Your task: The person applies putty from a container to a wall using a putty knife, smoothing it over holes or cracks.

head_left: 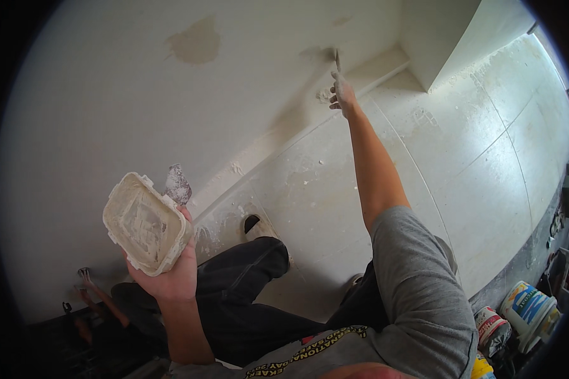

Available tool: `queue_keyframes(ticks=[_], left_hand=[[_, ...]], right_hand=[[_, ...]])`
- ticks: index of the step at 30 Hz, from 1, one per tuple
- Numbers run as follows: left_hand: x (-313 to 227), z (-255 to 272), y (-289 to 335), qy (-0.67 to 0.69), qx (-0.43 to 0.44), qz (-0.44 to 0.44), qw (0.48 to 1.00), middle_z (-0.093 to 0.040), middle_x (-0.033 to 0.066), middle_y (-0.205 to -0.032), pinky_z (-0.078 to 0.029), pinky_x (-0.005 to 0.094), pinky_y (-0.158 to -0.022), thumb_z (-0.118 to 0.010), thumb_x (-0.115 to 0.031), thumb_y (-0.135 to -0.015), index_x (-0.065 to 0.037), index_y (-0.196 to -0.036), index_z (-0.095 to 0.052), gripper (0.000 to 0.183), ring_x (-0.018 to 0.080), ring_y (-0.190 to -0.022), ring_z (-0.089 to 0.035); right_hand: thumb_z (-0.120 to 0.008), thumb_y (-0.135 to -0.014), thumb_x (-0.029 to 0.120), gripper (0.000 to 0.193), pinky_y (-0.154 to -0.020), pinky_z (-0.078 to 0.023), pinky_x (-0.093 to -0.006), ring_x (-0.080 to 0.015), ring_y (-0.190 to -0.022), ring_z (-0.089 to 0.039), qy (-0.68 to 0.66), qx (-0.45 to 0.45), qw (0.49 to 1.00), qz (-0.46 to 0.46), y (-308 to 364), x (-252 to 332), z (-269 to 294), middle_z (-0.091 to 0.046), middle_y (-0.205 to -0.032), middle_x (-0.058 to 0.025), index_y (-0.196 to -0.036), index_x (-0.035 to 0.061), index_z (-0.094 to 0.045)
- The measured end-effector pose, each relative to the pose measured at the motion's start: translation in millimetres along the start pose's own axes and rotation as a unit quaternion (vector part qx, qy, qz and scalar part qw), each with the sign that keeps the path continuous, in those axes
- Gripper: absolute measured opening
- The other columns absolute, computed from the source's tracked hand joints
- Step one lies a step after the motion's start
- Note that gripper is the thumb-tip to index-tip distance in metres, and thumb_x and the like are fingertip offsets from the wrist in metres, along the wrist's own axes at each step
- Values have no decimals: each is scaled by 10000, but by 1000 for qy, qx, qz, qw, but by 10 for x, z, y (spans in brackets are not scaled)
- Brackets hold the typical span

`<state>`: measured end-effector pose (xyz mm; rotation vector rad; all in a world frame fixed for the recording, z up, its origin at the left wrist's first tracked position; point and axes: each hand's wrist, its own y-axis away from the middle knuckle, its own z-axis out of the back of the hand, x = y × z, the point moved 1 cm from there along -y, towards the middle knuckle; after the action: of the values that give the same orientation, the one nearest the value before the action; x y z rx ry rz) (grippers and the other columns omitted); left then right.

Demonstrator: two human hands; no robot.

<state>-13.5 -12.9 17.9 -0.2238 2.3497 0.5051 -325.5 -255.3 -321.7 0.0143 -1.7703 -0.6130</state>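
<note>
My left hand (pixel 172 278) cups a rectangular plastic tub (pixel 124 231) from below, tilted so its putty-smeared inside shows. Beside the tub's rim, at the same hand's fingertips, sticks up a scraper blade (pixel 178 184) crusted with white putty; its handle is hidden. My right arm reaches far forward to the wall, low down near the corner. In my right hand (pixel 344 96) is a putty knife (pixel 337 60), seen nearly edge-on, its blade at the wall next to a damp-looking grey patch. The fingers are partly curled round its handle.
A beige patch (pixel 196 41) marks the white wall (pixel 95 107). White crumbs dot the pale tiled floor (pixel 354 208) along the skirting. Paint buckets (pixel 528 306) stand at lower right. Another person's hand (pixel 88 282) touches the wall at lower left.
</note>
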Motion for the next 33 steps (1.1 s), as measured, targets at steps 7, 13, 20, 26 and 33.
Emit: queue_keyframes(ticks=[7,13,20,26,33], left_hand=[[-130,100,5,6,38,12,999,-474,113,-1437,-308,513,-1165,-420,-372,-1012,-108,-1440,-447,504,327,-1324,-437],[-151,149,-21,10,65,21,998,-486,132,-1417,-335,509,-1148,-428,-343,-1007,-85,-1417,-467,486,340,-1297,-448],[-138,152,-37,-5,71,22,997,-490,132,-1415,-352,506,-1139,-435,-340,-1006,-91,-1412,-474,478,334,-1293,-457],[-145,132,-25,-6,23,15,1000,-471,75,-1458,-266,527,-1178,-423,-436,-1008,-151,-1453,-446,529,299,-1344,-438],[-165,161,-41,-1,-9,9,1000,-463,76,-1467,-253,531,-1184,-425,-432,-1006,-150,-1460,-437,534,297,-1347,-436]], right_hand=[[-437,-988,269,350,-478,-574,-391,-224,-487,-551,-16,-9,1000,15,-39,18,-133,-578,-718,-128,-918,-57,-544],[-451,-970,187,289,-502,-604,-389,-237,-485,-577,-63,-13,998,20,171,370,-183,-644,-759,-219,-917,-79,-552],[-503,-948,157,223,-427,-431,-302,-151,-475,-513,47,-58,988,132,7,476,-136,-623,-704,-133,-873,-30,-597],[-505,-975,139,277,-413,-305,-280,-99,-480,-398,-109,19,977,179,-180,631,-114,-553,-659,-55,-729,31,-572],[-483,-942,76,204,-405,-271,-260,-90,-438,-377,-260,84,943,189,28,779,34,-482,-591,-23,-795,7,-606]])
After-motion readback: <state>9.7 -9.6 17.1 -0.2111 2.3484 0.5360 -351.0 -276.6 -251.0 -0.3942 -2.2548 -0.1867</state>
